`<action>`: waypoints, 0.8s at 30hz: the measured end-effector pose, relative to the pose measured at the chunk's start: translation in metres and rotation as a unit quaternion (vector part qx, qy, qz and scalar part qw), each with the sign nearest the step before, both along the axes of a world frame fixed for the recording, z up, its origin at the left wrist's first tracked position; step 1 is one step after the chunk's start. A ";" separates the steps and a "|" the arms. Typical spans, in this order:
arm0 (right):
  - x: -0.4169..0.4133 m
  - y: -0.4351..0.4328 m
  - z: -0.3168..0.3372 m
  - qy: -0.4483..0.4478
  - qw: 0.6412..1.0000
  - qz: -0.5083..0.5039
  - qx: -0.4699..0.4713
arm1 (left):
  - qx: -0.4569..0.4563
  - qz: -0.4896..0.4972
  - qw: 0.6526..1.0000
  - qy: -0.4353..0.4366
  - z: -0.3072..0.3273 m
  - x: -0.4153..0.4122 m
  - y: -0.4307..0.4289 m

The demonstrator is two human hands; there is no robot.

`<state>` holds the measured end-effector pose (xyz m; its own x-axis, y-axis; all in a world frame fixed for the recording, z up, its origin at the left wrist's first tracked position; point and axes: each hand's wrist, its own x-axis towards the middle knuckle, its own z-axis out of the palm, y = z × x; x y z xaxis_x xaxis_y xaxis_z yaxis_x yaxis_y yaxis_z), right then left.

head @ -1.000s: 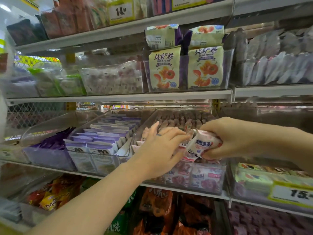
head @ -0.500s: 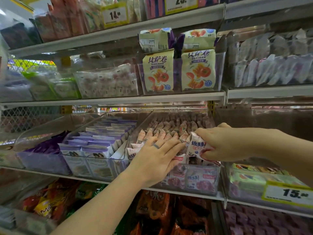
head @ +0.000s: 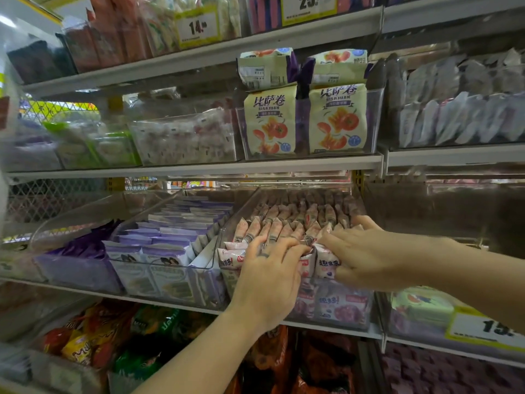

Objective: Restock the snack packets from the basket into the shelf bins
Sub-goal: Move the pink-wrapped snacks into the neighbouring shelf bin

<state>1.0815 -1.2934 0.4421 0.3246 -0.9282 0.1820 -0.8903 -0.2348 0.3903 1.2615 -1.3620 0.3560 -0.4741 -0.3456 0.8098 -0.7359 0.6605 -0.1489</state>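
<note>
- My left hand (head: 267, 277), fingers nearly straight, presses flat against the front row of pink snack packets (head: 298, 220) in the clear bin (head: 355, 308) on the middle shelf (head: 170, 304).
- My right hand (head: 366, 257) pinches one held packet (head: 324, 263) between thumb and fingers at the bin's front right, touching its neighbours.
- The pink snack packets stand upright in tight rows that fill the bin. The front ones crowd the held packet on its left.
- Just left stands a bin of purple packets (head: 170, 231).
- Lower right, a yellow price tag (head: 483, 328) fronts another bin.
- Tomato-print packets (head: 335, 118) stand on the upper shelf (head: 199, 166), directly overhead.
</note>
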 end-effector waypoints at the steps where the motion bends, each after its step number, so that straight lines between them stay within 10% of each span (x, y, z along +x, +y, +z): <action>1: -0.002 0.000 -0.003 -0.001 1.000 0.008 -0.015 | 0.001 0.000 1.000 0.013 -0.002 -0.002 0.001; 7: 0.004 0.006 -0.035 0.051 0.989 0.010 -0.140 | -0.038 0.011 0.998 -0.045 -0.013 0.005 -0.004; 24: 0.011 -0.016 -0.034 0.028 0.994 -0.062 -0.083 | 0.027 0.071 0.994 -0.080 -0.001 0.012 -0.009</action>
